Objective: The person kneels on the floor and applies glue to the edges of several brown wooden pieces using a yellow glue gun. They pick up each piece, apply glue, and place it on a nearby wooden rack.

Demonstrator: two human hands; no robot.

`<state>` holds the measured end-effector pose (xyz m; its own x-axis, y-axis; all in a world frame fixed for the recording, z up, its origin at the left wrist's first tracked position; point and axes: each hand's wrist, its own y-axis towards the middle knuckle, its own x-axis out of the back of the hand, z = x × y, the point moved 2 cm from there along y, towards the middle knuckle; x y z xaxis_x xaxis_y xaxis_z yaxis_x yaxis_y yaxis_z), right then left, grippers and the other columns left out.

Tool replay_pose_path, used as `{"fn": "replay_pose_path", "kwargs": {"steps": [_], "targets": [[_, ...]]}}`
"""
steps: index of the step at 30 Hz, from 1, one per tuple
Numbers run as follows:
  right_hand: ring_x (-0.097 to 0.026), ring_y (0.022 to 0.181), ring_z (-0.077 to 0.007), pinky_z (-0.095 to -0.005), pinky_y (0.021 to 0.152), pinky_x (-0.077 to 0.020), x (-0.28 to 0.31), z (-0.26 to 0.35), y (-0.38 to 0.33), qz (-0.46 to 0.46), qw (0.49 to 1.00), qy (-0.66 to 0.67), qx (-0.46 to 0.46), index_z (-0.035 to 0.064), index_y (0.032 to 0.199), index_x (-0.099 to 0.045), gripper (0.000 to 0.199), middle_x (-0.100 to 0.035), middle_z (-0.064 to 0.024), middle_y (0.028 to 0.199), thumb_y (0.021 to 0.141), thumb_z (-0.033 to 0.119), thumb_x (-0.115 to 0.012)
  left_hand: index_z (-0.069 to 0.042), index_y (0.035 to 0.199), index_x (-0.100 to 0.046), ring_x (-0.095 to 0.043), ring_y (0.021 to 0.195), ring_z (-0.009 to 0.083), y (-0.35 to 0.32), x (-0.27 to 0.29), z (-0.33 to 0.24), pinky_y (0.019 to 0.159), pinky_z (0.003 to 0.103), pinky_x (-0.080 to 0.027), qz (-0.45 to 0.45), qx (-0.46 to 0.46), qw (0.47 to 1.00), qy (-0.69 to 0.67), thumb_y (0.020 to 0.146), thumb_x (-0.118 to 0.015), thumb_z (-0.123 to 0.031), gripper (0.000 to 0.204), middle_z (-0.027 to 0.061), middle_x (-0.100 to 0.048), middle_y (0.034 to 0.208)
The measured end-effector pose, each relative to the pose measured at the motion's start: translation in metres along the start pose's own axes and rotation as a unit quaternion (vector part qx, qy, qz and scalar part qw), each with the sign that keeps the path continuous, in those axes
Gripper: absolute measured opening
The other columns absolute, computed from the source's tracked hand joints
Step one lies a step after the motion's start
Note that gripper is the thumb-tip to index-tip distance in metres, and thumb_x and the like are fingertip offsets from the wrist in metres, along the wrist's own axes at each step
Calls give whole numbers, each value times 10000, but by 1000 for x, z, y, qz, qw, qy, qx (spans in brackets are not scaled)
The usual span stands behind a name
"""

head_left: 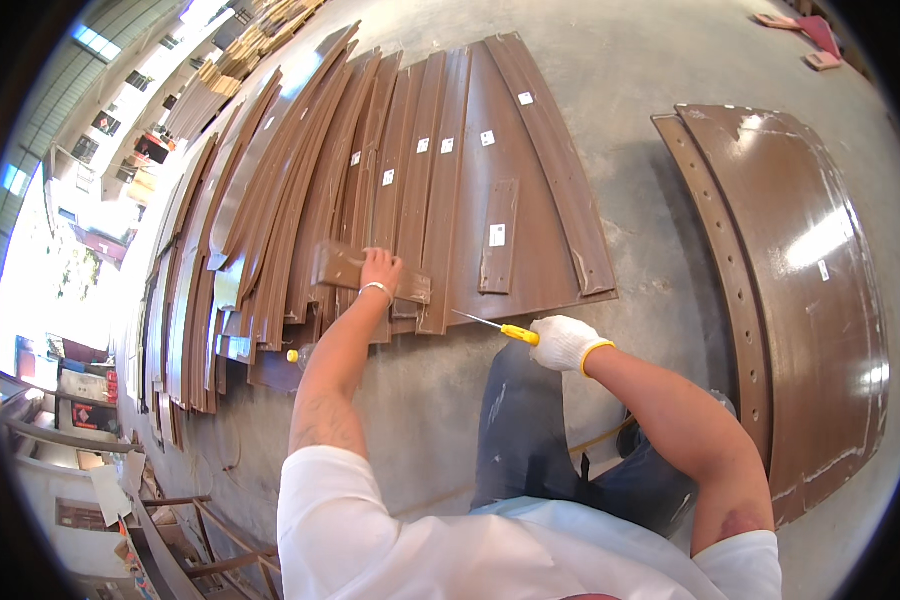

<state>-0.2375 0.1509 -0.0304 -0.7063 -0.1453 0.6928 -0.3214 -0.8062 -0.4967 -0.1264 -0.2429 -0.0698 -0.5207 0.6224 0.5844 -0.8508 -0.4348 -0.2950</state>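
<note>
My bare left hand [380, 270] is closed over a short brown board [339, 266], tilted above the near ends of the stacked panels. A light band circles that wrist. In a white knit glove with a yellow cuff, my right hand [562, 343] grips a yellow-handled screwdriver [518, 334]. Its thin metal shaft points left, toward the board but apart from it; the exact shape of the tip is too small to tell. Just beyond, another short board [497, 240] with a white label lies on a wide brown panel [550, 255].
Long brown planks [300, 170], several of them labelled, are stacked across the left and middle. On the right lies a large glossy panel [820, 240] beside a strip with holes [720, 240]. A yellow-capped bottle [298, 356] stands by my left forearm. Scrap frames [205, 540] fill the lower left.
</note>
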Motion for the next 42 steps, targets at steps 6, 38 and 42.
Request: {"fn": "replay_pose_path", "kwargs": {"steps": [6,38,42], "targets": [[-753,941,-362,-472,848,-588,29,-13,-1,-21,996,83,-31,35,1109,-735,313,-767,-205,1013,902,224,-594,-106,1539,-291,-532,1326,387,-25,5,42,1106,554,-434,-112,274,837,-461,720,-918,-280,1046,212,-510,1470],[-716,1071,-375,-479,933,-563,8,-36,7,-5,992,63,-111,106,1151,-739,311,-754,-172,1125,900,254,-629,51,1449,-470,-562,1272,280,-68,-74,-66,1138,409,-443,-331,323,380,-801,785,-920,-106,818,168,-559,1426],[-731,1042,-375,-484,916,-571,26,-54,17,-86,978,77,-173,68,1124,-761,325,-762,-190,1098,911,264,-614,40,1445,-473,-566,1270,282,-79,-74,-56,1132,413,-445,-348,328,286,-830,807,-877,-56,761,149,-567,1413]]}}
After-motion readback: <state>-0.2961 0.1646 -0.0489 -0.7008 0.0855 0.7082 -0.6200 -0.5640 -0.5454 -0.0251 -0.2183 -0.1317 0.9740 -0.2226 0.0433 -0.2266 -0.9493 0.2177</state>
